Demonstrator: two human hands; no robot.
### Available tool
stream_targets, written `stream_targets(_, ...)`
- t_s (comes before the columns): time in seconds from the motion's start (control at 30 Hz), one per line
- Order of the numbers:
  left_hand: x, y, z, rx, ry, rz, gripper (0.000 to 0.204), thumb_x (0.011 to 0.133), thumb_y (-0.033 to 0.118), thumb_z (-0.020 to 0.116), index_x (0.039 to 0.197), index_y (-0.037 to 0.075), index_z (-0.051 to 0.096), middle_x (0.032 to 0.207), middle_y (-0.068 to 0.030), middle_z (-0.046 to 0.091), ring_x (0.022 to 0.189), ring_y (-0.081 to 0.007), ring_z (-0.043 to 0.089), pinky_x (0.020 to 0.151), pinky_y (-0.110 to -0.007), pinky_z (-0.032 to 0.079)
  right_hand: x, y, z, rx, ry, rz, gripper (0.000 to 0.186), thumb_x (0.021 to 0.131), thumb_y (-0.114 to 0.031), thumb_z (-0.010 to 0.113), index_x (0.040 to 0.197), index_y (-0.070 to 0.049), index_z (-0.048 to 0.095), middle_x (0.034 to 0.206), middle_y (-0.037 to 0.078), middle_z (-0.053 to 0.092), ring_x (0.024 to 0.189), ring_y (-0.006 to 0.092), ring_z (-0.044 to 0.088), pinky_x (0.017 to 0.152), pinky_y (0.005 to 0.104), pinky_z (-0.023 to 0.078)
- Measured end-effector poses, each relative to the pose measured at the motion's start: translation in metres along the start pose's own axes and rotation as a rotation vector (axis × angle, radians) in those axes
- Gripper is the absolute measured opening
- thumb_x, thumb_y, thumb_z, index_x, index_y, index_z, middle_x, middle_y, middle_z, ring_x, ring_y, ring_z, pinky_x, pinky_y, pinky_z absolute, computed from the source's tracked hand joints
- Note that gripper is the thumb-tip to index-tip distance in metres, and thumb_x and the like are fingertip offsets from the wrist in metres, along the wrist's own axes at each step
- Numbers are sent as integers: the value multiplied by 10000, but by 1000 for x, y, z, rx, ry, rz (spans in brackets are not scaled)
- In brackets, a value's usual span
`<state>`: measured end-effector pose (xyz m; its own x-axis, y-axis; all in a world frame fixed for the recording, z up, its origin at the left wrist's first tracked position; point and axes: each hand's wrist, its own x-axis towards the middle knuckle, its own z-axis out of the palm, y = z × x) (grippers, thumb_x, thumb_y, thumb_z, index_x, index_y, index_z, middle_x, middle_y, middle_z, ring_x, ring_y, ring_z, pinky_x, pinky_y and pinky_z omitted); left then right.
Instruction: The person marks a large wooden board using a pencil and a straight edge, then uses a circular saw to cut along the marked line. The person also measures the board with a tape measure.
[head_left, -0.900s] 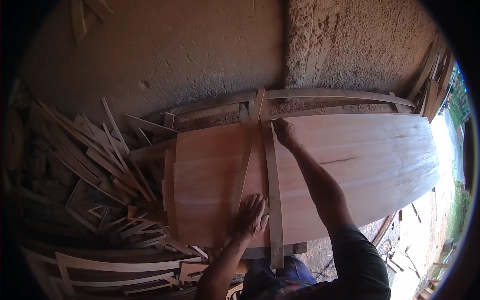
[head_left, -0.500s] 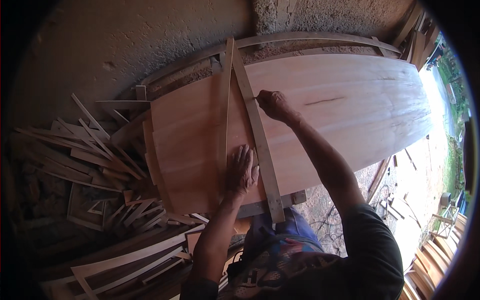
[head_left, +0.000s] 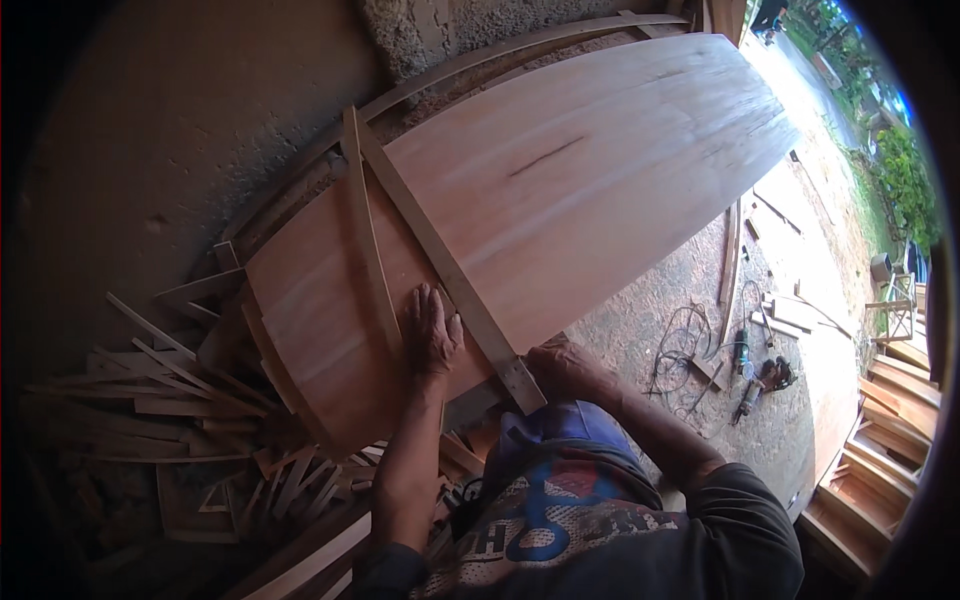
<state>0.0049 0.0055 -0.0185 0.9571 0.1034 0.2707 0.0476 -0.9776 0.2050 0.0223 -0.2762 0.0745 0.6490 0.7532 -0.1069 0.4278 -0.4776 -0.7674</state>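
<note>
A large reddish plywood sheet lies across the work surface in front of me. Two wood strips cross it, meeting at the far edge: a wide flat strip and a narrower strip to its left. My left hand presses flat on the sheet between them, fingers stretched out, thumb side against the wide strip. At the near end of the wide strip, along its right edge, my right hand is closed in a pinch; whatever its fingers hold is hidden.
Wood offcuts are heaped at the left. A rough wall and a curved wooden frame piece border the far side. Power tools and loose cables lie on the floor at right, near stacked boards.
My right hand has come from the far part of the wide strip down to its near end. My left hand stays flat on the sheet. The view has shifted to the right.
</note>
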Motion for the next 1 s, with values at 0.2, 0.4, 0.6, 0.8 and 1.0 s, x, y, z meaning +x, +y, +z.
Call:
stream_targets(0.2, -3, 3, 7, -34, 47, 37, 630, 938, 347, 578, 1431, -29, 470, 1511, -240, 443, 1408, -399, 407, 1159, -543, 325, -13, -3, -7, -61, -67, 136, 281, 978, -301, 554, 934, -33, 628, 869, 201, 673, 908, 400, 670, 748, 511, 534)
stream_targets(0.4, -3, 3, 0, -43, -92, 7, 650, 987, 326, 504, 1481, -75, 373, 1549, -289, 362, 1456, -436, 318, 1201, -528, 266, -35, 0, 27, 113, 261, 220, 400, 1027, -409, 492, 998, -36, 635, 907, 217, 680, 894, 424, 665, 741, 527, 537)
stream_targets(0.6, 0, 10, -8, -22, -114, 9, 644, 996, 339, 474, 1472, -84, 379, 1547, -297, 358, 1452, -447, 316, 1194, -526, 273, -83, 31, 48, 348, 361, 280, 527, 1080, -422, 317, 1017, 14, 607, 998, 260, 652, 1019, 445, 620, 907, 522, 482)
stream_targets(0.8, -2, 4, 1, -29, -64, 12, 649, 995, 352, 471, 1465, -87, 389, 1538, -297, 375, 1450, -449, 323, 1187, -532, 284, -121, 76, 27, 356, 400, 586, 706, 1045, -581, 250, 1049, -24, 683, 984, 231, 699, 1008, 424, 645, 915, 498, 488)
stream_targets(1.0, 3, 17, 5, -1, -90, 7, 654, 1002, 350, 460, 1478, -91, 370, 1545, -304, 361, 1452, -454, 322, 1196, -516, 282, -149, 133, -30, 799, 512, 736, 835, 996, -710, 264, 1130, -33, 735, 859, 168, 748, 735, 275, 713, 742, 400, 557)
